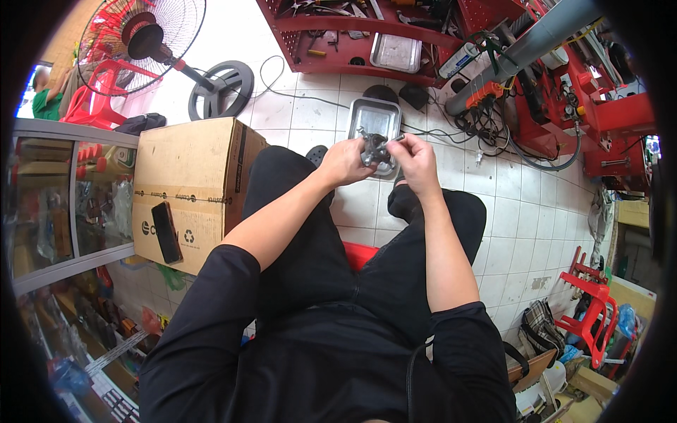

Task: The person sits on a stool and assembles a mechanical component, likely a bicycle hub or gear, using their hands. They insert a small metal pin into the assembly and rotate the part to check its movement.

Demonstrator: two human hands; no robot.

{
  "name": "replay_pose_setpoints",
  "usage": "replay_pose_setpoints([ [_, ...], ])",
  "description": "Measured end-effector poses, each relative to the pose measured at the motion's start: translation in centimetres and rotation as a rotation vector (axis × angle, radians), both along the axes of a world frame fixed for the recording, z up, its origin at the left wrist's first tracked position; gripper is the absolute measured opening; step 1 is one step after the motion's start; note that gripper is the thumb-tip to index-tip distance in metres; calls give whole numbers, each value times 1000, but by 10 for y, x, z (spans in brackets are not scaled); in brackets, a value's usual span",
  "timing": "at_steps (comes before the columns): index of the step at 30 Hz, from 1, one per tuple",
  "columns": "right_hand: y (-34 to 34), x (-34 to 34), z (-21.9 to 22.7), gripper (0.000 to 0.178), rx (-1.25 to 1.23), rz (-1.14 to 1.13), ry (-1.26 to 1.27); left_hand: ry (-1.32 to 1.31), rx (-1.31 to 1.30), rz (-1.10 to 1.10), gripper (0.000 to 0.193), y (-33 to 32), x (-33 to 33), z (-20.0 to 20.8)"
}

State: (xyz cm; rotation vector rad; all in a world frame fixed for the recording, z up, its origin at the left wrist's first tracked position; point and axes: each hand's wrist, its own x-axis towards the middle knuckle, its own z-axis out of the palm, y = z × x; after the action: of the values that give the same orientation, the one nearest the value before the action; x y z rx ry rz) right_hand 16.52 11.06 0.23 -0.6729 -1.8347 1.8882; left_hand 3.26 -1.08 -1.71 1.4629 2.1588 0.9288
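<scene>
In front of my knees, my left hand point(343, 163) is closed round a small dark grey metal machine part point(376, 151) with several stubs sticking out. My right hand point(417, 162) pinches a slim silver metal piece point(399, 138) at the right side of that part; whether the piece is joined to it I cannot tell. Below the hands, a shallow silver metal tray point(374, 111) lies on the tiled floor, its near part mostly hidden by the part and my hands.
To the left stands a cardboard box point(187, 162) with a black phone point(166, 233) on it, beside a glass cabinet point(74, 204). A fan point(151, 44) stands behind. Ahead is a red tool trolley point(338, 53); cables point(451, 134) and red machinery point(557, 116) fill the right.
</scene>
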Motion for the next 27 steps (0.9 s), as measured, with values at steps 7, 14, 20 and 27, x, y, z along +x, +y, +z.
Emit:
replay_pose_setpoints([
  [7, 0, 3, 18, 15, -135, -5, 87, -37, -5, 22, 32, 0, -2, -6],
  [14, 8, 9, 8, 18, -193, 43, 36, -75, 12, 40, 31, 1, -2, -3],
  [20, 8, 8, 1, 18, -241, 75, 31, -40, 5, 40, 31, 0, -2, -4],
  [27, 1, 4, 13, 15, -255, 52, 65, -34, 18, 45, 31, 0, 0, 1],
])
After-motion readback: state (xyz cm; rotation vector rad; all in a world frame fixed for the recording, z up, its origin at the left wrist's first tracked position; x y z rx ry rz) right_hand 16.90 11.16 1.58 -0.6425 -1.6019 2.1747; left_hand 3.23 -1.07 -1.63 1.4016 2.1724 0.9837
